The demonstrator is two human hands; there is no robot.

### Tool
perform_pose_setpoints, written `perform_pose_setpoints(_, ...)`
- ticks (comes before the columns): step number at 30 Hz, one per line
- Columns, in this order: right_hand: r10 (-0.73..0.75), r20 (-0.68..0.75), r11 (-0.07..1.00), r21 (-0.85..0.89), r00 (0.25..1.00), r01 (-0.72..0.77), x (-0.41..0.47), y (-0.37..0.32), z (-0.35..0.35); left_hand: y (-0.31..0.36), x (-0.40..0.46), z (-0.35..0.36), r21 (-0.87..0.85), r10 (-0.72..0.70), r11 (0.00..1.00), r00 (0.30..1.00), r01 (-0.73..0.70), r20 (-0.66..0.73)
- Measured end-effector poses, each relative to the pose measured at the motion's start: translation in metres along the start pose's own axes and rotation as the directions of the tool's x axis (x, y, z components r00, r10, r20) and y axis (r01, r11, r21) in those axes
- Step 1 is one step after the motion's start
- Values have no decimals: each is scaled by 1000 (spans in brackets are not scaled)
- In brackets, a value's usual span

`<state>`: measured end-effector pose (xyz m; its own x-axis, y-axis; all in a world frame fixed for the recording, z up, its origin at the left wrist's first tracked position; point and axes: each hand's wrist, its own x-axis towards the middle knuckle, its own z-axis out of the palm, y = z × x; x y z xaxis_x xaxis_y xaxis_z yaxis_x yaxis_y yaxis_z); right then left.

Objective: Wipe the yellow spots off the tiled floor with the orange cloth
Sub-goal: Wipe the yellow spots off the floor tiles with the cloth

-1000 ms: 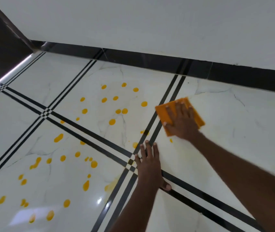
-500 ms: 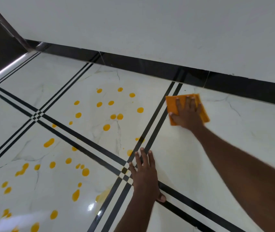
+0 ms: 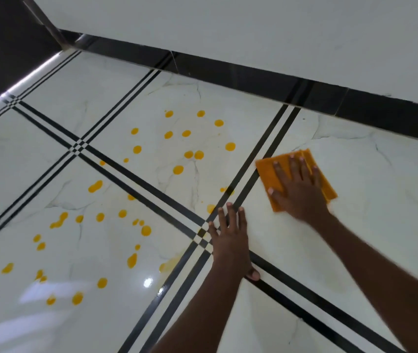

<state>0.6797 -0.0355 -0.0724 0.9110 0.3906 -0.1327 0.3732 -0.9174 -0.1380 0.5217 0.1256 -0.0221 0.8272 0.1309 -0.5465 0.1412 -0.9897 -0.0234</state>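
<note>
Hand (image 3: 298,192) flat on orange cloth (image 3: 270,174)

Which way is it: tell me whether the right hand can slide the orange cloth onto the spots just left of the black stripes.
Probably yes. The right hand lies flat on the orange cloth, whose left edge already meets the black stripes. Bare floor lies between it and the nearest yellow spots; the left hand rests nearer the camera, out of that path.

Cloth (image 3: 269,174) right of spots (image 3: 178,169)
</note>
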Motion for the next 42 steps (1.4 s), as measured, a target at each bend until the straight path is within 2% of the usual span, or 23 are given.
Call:
perform_pose_setpoints(3,71,-33,997,29,997,-70,-97,4,15,1,2,4,3,-9,1000,1000,9,-25)
perform_pose_setpoints(5,89,-47,996,20,995,-88,-120,-2,20,2,0,3,10,-19,1000,1000,19,-13)
perform_pose_setpoints(8,-28,-1,999,-33,1000,28,-81,-19,15,1,-1,0,8,-13,1000,1000,13,-23)
perform_pose_setpoints(10,-31,66,999,-23,997,33,-44,-27,6,-1,-5,-2,-24,-5,1000,1000,5,-24)
perform_pose_setpoints(13,28,80,1000,2,996,-28,-43,-21,6,-2,-18,-1,-24,-12,1000,998,11,-67)
perform_pose_setpoints(17,166,-40,985,46,985,-164,-135,12,20,7,-34,7,-2,-50,999,987,50,-150)
perform_pose_setpoints(19,213,-53,976,61,976,-210,-181,1,30,12,-46,12,-58,-90,995,978,80,-188)
perform_pose_setpoints(21,131,-70,989,73,989,-126,-199,-28,36,11,-57,21,-161,-124,983,969,91,-212)
perform_pose_setpoints(23,-66,-40,996,53,997,68,-186,-54,38,3,-67,32,-241,-147,966,968,97,-202)
perform_pose_setpoints(25,-214,-6,977,-8,977,214,-149,-64,34,-13,-77,44,-217,-119,973,978,80,-170)
perform_pose_setpoints(26,-233,16,972,-31,972,234,-129,-63,31,-21,-85,50,-183,-96,981,984,68,-151)
perform_pose_setpoints(28,-164,56,985,-38,985,166,-97,-49,23,-35,-99,59,-143,-51,989,992,33,-120)
perform_pose_setpoints(30,-34,31,999,26,999,33,-97,-30,20,-43,-110,68,-141,-33,990,993,16,-117)
perform_pose_setpoints(32,110,-51,991,81,993,-106,-126,-26,22,-46,-115,74,-148,-27,989,992,9,-122)
perform_pose_setpoints(34,168,-80,983,86,983,-161,-172,-47,29,-49,-117,76,-160,-21,987,993,2,-112)
perform_pose_setpoints(35,122,-83,990,76,989,-116,-191,-62,35,-50,-120,77,-158,-18,987,994,1,-106)
perform_pose_setpoints(37,-107,-47,994,32,993,108,-201,-87,42,-51,-125,78,-137,-24,991,993,8,-114)
perform_pose_setpoints(39,-314,4,949,-25,950,314,-173,-99,41,-53,-133,84,-110,-19,994,993,6,-120)
perform_pose_setpoints(40,-329,37,944,-18,944,330,-152,-97,41,-53,-137,88,-98,-10,995,993,-2,-121)
perform_pose_setpoints(42,-215,74,977,14,974,214,-106,-84,33,-52,-141,92,-94,-8,996,992,-3,-125)
